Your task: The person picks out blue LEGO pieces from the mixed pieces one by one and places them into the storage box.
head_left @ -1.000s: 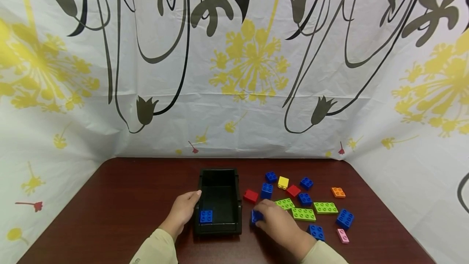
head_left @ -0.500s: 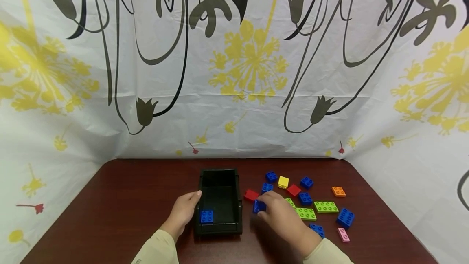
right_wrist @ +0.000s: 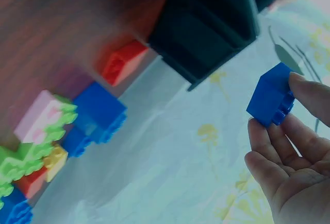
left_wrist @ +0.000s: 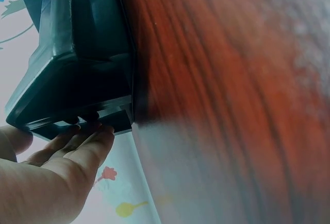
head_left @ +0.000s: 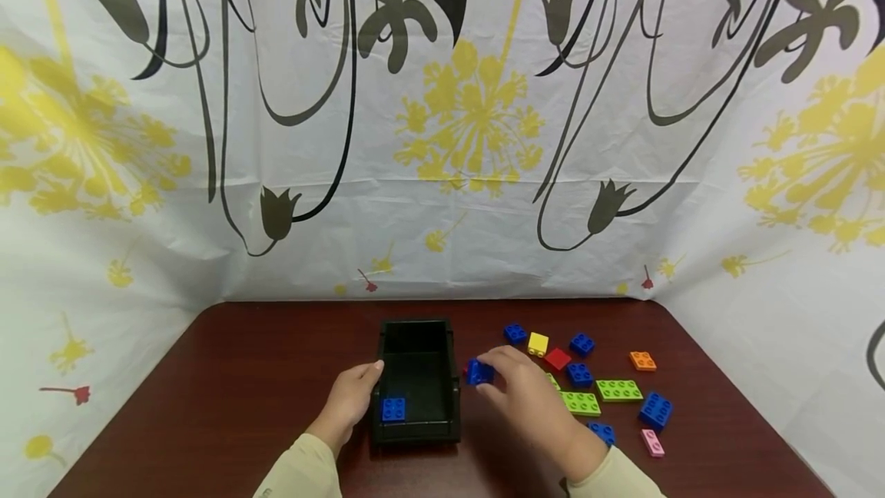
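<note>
A black plastic bin (head_left: 418,430) stands on the table, with one blue building brick (head_left: 393,409) in its near left corner. My left hand (head_left: 348,400) holds the bin's left side, thumb at the rim. In the left wrist view, the fingers (left_wrist: 95,149) of that hand reach under a ledge of the bin. Just right of the bin, my right hand (head_left: 528,406) pinches another blue brick (right_wrist: 270,95) between thumb and fingers, lifted off the table. A red brick (right_wrist: 122,62), mostly hidden in the head view, lies behind it.
Right of the hand lie several blue bricks (head_left: 655,410), green bricks (head_left: 618,390), a yellow brick (head_left: 538,343), a red brick (head_left: 558,360), an orange brick (head_left: 642,361) and a pink brick (head_left: 652,443). Patterned white cloth (head_left: 442,252) walls off the table's back and sides.
My right hand has lifted the blue brick and carried it away from me, then left toward the bin. The left hand has stayed on the bin.
</note>
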{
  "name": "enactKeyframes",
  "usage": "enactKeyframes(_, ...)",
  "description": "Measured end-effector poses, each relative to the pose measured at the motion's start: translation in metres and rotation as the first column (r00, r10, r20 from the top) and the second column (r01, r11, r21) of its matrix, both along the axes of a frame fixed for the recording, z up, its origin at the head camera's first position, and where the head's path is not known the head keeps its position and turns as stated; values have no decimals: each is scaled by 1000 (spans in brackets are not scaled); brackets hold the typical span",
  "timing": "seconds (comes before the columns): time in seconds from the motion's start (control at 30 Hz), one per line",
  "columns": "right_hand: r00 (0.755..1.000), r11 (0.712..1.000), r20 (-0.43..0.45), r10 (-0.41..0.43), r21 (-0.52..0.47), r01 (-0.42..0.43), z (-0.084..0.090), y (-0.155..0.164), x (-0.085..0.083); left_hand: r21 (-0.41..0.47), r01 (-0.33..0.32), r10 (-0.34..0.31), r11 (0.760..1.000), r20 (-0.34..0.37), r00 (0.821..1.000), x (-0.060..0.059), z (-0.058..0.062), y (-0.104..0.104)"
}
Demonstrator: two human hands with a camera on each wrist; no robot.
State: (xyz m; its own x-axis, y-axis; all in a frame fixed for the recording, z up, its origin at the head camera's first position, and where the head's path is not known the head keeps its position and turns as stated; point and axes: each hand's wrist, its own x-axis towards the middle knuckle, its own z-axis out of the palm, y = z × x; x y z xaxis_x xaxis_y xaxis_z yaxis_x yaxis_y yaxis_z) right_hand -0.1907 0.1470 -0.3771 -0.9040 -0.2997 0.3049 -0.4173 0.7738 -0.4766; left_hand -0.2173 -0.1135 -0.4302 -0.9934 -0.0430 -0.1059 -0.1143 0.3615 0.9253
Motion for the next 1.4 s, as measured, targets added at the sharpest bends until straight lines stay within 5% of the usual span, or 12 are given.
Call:
enactKeyframes(0.37,998,998,-9,59,2,-59,13,-22,6,-4,4,-4,1000,3,1000,0,0,0)
enactKeyframes(1.4,966,946,83,244,201,-256,4,-62,-5,-5,-4,4,1000,4,1000,-3,0,0)
